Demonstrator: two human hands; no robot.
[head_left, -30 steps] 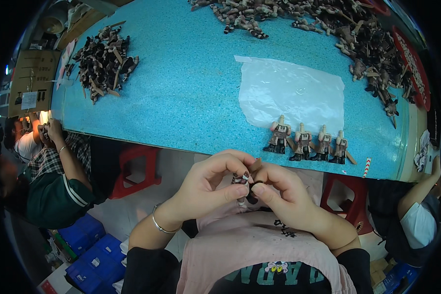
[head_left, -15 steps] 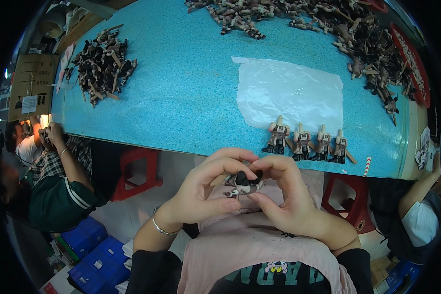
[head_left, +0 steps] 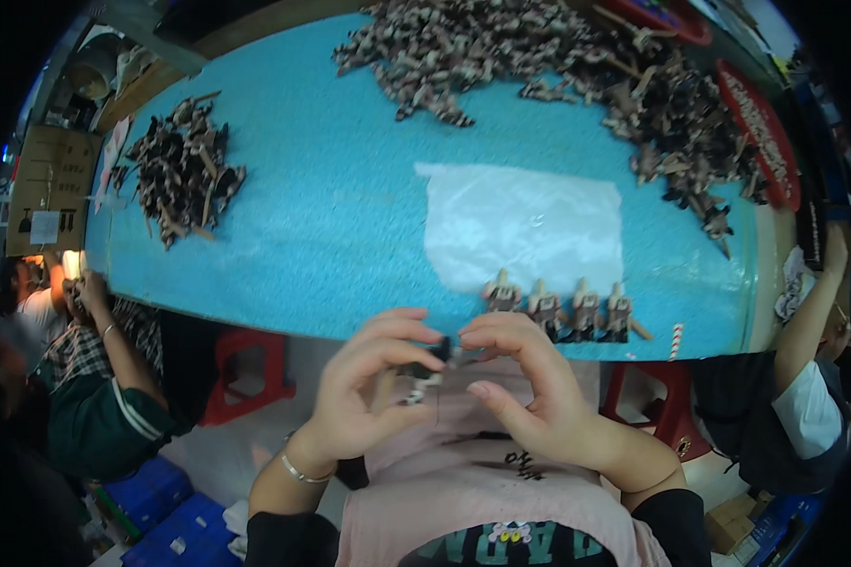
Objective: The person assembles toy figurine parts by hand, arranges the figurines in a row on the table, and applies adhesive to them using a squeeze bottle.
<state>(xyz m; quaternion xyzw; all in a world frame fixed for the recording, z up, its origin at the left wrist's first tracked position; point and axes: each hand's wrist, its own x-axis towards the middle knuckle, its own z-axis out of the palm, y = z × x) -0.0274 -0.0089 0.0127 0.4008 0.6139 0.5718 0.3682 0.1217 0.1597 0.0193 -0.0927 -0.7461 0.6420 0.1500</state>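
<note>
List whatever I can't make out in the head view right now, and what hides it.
- Small figure in the left hand: details blurred in the head view, partly covered by fingers.
- Right hand: blur hides whether its fingertips touch that figure.
- Leftmost figure in the row: lower part behind the right hand.
- Large pile: many pieces hidden under others.
- Red tray: contents too small and blurred.

Figurines point(head_left: 586, 310), plastic sheet point(head_left: 529, 227) on blue table point(head_left: 303, 217)
</note>
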